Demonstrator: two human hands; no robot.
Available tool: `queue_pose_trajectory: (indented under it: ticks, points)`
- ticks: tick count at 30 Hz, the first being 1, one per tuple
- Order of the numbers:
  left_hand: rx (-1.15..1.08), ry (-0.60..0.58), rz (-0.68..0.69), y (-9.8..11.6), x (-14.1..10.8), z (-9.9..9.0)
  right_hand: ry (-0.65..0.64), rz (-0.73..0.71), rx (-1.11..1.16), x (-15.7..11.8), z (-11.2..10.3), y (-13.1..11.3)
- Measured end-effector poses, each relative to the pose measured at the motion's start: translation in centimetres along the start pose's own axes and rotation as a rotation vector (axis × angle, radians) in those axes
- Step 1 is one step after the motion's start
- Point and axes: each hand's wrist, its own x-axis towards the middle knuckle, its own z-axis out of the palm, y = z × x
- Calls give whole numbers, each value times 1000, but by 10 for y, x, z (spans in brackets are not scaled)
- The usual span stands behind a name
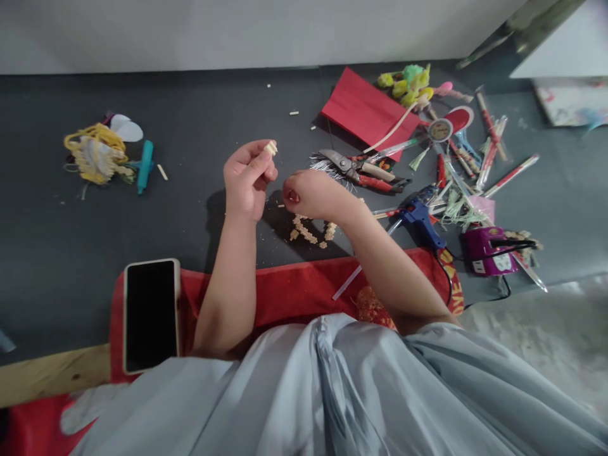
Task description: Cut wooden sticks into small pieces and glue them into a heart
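Observation:
My left hand point(249, 177) is raised over the dark table, its thumb and forefinger pinching a small cream piece point(270, 148). To its right, my right hand point(311, 193) is curled with the back of the hand upward; something small and red shows inside the fingers, too hidden to name. Below my right hand, a curved string of small beige flower-like pieces point(306, 235) lies on the table, partly covered by the hand and forearm. The two hands are close but apart.
Pliers point(351, 168) and red paper point(363, 111) lie right of centre. Further right are a blue glue gun point(420, 221), a purple box point(489, 251) and scattered sticks. A phone point(151, 316) rests on red cloth point(294, 285) at the near left. Yellow cord point(97, 149) and a teal tube point(145, 166) sit far left.

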Motion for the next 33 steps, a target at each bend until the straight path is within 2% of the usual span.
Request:
queue_pose_trajectory:
  ticks: [5, 12, 17, 19, 21, 25, 29, 33]
  points:
    - [-97, -76, 53, -1, -2, 1, -4, -25, -4, 1, 2, 4]
    - [-15, -9, 15, 2, -3, 4, -63, -69, -57, 8, 5, -6]
    - [-126, -90, 62, -1, -2, 1, -79, -100, -95, 11, 5, -7]
    - [-117, -87, 64, -1, -2, 1, -66, -93, -61, 10, 3, -4]
    - [-64, -63, 51, -1, -2, 0, -7, -61, 14, 7, 1, 3]
    - [45, -57, 67, -6, 0, -4, 208, -22, 228, -4, -4, 21]
    - [99, -121, 173, -20, 3, -8, 415, -60, 440, -12, -8, 33]
    - [171, -140, 304, -29, 5, -10, 546, -75, 507, -14, -12, 34]
